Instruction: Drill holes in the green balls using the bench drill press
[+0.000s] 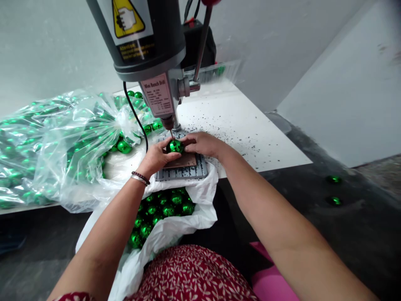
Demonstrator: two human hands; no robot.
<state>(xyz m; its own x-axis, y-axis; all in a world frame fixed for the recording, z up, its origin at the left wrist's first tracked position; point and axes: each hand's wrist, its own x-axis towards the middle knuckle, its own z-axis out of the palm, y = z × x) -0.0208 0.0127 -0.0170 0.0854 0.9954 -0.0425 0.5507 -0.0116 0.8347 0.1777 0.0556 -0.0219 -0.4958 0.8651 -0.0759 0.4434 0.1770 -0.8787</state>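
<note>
A shiny green ball is pinched between my two hands beneath the bit of a small bench drill. My left hand grips its left side with thumb and fingers, and my right hand holds its right side. The thin drill bit comes down to the top of the ball; whether it has entered cannot be made out. Under the ball lies a brown board on the drill's grey slotted base.
A clear plastic bag of green balls covers the table's left side. Below the base, a white bag holds more green balls. Dark shavings dot the white table. Two green balls lie on the floor at right. A black cable hangs left of the drill.
</note>
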